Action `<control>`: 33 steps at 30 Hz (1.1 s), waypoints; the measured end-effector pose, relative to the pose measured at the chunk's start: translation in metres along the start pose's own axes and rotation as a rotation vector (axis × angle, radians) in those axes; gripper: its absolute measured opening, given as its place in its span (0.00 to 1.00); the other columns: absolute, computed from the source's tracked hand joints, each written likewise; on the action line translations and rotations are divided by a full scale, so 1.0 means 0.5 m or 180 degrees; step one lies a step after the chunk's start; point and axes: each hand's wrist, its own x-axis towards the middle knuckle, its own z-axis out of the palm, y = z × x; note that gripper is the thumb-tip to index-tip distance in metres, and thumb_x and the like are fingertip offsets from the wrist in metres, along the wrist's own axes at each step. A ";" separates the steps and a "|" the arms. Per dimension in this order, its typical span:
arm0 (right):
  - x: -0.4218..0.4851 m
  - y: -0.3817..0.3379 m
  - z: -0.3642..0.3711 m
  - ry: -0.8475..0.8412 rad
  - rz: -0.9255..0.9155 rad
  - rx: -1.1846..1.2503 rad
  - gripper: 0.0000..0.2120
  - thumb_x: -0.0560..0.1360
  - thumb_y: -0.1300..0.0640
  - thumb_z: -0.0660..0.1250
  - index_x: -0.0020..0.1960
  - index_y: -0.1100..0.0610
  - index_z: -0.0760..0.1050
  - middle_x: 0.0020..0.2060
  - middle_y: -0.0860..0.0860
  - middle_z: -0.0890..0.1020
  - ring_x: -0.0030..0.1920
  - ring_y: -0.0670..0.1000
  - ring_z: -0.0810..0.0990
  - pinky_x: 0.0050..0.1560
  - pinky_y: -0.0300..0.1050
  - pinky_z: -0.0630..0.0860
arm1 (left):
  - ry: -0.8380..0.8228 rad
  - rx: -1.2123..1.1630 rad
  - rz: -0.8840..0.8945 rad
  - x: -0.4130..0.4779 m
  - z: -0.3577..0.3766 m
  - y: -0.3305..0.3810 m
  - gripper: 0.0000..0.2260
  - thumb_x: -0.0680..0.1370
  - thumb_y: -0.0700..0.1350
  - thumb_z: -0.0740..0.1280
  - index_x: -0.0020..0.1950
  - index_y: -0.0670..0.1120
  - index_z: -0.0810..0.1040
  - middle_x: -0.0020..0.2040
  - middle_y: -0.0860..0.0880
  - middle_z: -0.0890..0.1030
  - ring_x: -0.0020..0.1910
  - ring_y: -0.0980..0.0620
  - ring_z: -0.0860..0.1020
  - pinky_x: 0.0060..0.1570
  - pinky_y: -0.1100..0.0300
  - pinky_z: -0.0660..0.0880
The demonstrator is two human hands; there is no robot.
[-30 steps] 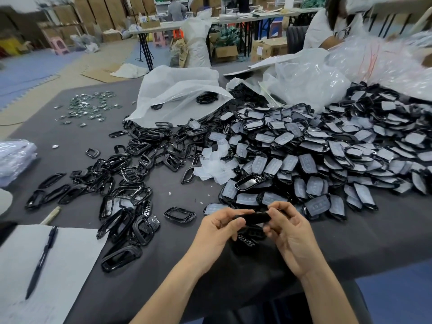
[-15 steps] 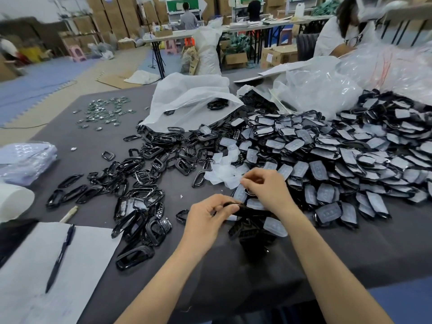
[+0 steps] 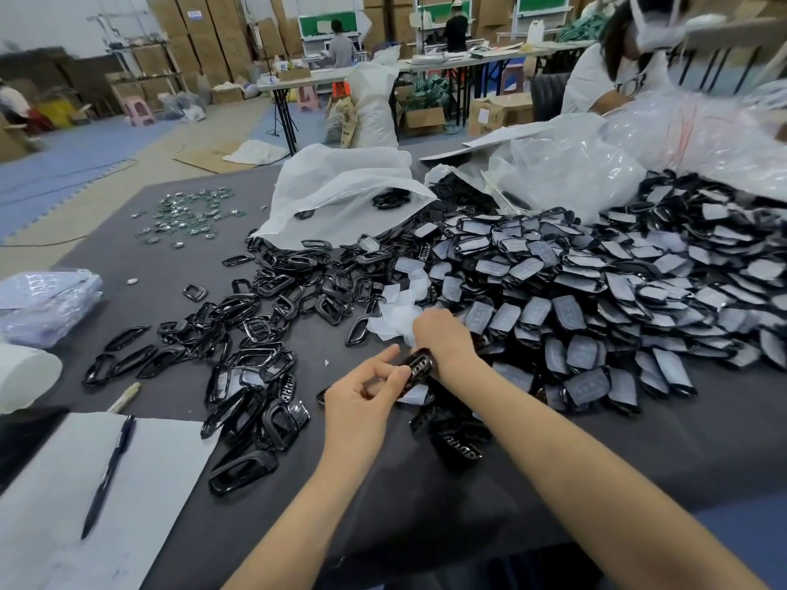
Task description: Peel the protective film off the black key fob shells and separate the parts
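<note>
And the left hand point(image 3: 362, 393) has the key fob shell point(image 3: 419, 367), thumb and curled fingers pinching its near end, index finger lifted straight and clear of it. The shell is tilted just above the grey table point(image 3: 383, 517), with a row of button cut-outs showing on its face and its far end tucked under the right wrist. The right hand point(image 3: 443, 338) is out in front, back to the camera, fingers curled down at the white film scraps point(image 3: 394, 315). Its fingertips are hidden, so I can't tell whether they pinch a piece or only touch the heap. Off to the right sits the big pile of film-covered shells point(image 3: 617, 291), and to the left the loose black frames point(image 3: 255, 334). A pen point(image 3: 108, 474) lies on the paper sheet point(image 3: 64, 504), near left. The labels on the cardboard boxes point(image 3: 498, 115) behind are too small to read.
</note>
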 end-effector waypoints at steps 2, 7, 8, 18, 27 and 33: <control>-0.004 -0.001 0.007 0.0180 -0.0093 -0.0248 0.12 0.77 0.67 0.56 0.57 0.65 0.75 0.56 0.60 0.77 0.58 0.62 0.74 0.52 0.51 0.73 | 0.0022 -0.0227 -0.0178 -0.001 0.012 -0.007 0.11 0.75 0.34 0.70 0.36 0.47 0.80 0.37 0.55 0.84 0.41 0.61 0.81 0.43 0.70 0.75; 0.000 0.013 0.008 0.0178 -0.0124 -0.0160 0.10 0.78 0.62 0.58 0.59 0.61 0.70 0.56 0.59 0.77 0.60 0.61 0.72 0.48 0.49 0.66 | 0.0157 -0.1095 -0.0701 -0.006 0.019 -0.021 0.12 0.77 0.30 0.66 0.52 0.47 0.78 0.41 0.46 0.85 0.39 0.53 0.83 0.40 0.62 0.80; 0.003 0.013 0.004 0.0108 -0.0107 -0.0112 0.11 0.78 0.62 0.59 0.59 0.62 0.70 0.57 0.59 0.76 0.61 0.60 0.71 0.50 0.49 0.68 | 0.0142 -0.1309 -0.0759 -0.006 0.021 -0.022 0.14 0.77 0.29 0.65 0.55 0.46 0.77 0.41 0.45 0.85 0.40 0.52 0.84 0.41 0.61 0.80; 0.026 0.010 -0.012 -0.0266 -0.0010 0.0025 0.11 0.78 0.61 0.62 0.59 0.63 0.72 0.60 0.60 0.72 0.64 0.61 0.66 0.59 0.51 0.70 | -0.0031 -0.1765 -0.1189 0.000 0.048 -0.041 0.14 0.79 0.26 0.54 0.56 0.40 0.74 0.41 0.46 0.85 0.47 0.44 0.84 0.42 0.58 0.81; -0.060 0.059 0.011 0.1078 0.0403 0.2823 0.07 0.74 0.58 0.70 0.41 0.58 0.73 0.38 0.50 0.75 0.39 0.48 0.72 0.37 0.34 0.66 | -0.0178 -0.1382 -0.0943 -0.012 0.055 -0.061 0.13 0.80 0.29 0.56 0.56 0.45 0.72 0.45 0.43 0.85 0.48 0.42 0.84 0.43 0.58 0.80; -0.134 0.067 0.036 0.1573 0.0653 0.4298 0.09 0.75 0.60 0.68 0.36 0.57 0.72 0.28 0.47 0.76 0.28 0.45 0.76 0.33 0.36 0.72 | -0.0303 -0.1093 -0.0730 -0.020 0.055 -0.060 0.13 0.80 0.28 0.55 0.55 0.43 0.74 0.44 0.45 0.85 0.47 0.44 0.84 0.44 0.61 0.80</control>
